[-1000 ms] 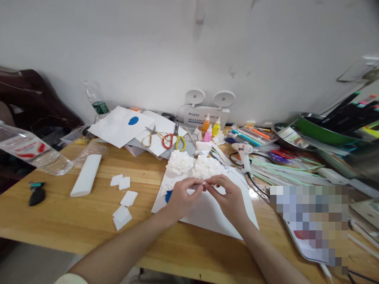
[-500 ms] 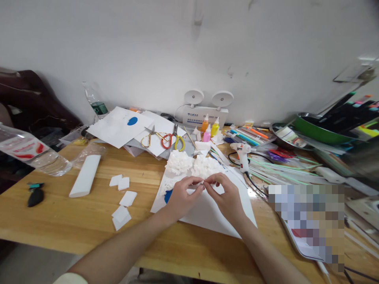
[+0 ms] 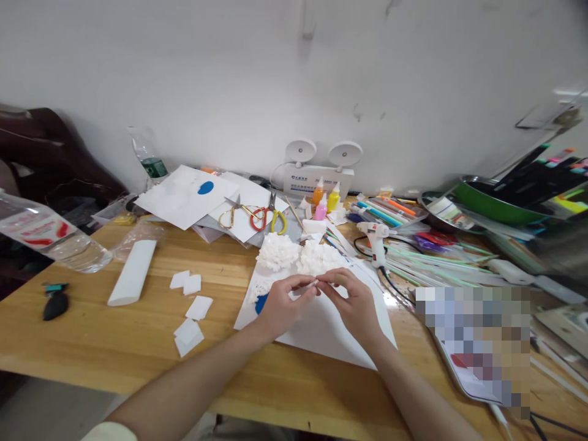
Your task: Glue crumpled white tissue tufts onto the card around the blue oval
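Observation:
My left hand (image 3: 289,301) and my right hand (image 3: 351,300) meet fingertip to fingertip over a white sheet (image 3: 331,337). Pinched between both is a small piece of white paper (image 3: 315,282), mostly hidden by the fingers. Just beyond the hands, two fluffy white clusters (image 3: 278,252) of crumpled paper lie on the sheet. A blue patch (image 3: 261,302), partly covered with white bits, shows beside my left hand. Several small white paper squares (image 3: 199,308) lie on the table to the left.
A white glue gun (image 3: 377,245) with a black cord stands right of the sheet. Scissors (image 3: 258,218) and small paint bottles (image 3: 320,207) sit behind. At left are a white box (image 3: 132,272) and a water bottle (image 3: 55,236). A blurred tablet (image 3: 478,355) lies at right.
The fingers of my right hand have shifted slightly around the small piece of paper. Both hands stay in nearly the same place, and the table looks the same.

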`<state>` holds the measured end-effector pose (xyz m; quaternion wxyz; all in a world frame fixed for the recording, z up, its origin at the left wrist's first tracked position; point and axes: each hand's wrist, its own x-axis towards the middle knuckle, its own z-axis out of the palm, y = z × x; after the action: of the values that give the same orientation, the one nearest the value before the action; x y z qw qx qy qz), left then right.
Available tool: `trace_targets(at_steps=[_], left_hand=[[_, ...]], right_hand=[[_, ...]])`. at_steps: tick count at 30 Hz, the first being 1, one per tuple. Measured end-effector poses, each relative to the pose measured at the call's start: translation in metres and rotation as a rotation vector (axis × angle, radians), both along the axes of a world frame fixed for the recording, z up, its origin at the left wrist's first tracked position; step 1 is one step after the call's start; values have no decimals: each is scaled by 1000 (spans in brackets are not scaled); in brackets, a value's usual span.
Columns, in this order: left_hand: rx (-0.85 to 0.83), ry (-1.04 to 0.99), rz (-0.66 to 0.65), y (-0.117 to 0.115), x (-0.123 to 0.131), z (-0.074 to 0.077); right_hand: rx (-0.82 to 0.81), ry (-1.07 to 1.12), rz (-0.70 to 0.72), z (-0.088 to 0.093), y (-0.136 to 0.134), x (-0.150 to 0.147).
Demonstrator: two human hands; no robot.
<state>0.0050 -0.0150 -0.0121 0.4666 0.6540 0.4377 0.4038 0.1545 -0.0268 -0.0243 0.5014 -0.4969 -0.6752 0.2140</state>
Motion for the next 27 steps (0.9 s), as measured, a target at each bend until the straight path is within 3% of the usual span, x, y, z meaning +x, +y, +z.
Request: trace_targets(at_steps=[7, 9, 13, 18, 27], left_hand=[[-118, -123, -51, 2, 1, -2], [-97, -87, -13, 2, 0, -2], [-2, -12, 75, 2, 0, -1], [48, 7, 50, 0, -1, -1], [75, 0, 52, 1, -1, -2]], right_hand=[[151, -88, -113, -1, -3, -5], [96, -48, -83, 0, -3, -6], [-165, 153, 55, -1, -2, -8], [-326, 435, 148, -3, -1, -8], [-311, 274, 88, 1, -1, -4]])
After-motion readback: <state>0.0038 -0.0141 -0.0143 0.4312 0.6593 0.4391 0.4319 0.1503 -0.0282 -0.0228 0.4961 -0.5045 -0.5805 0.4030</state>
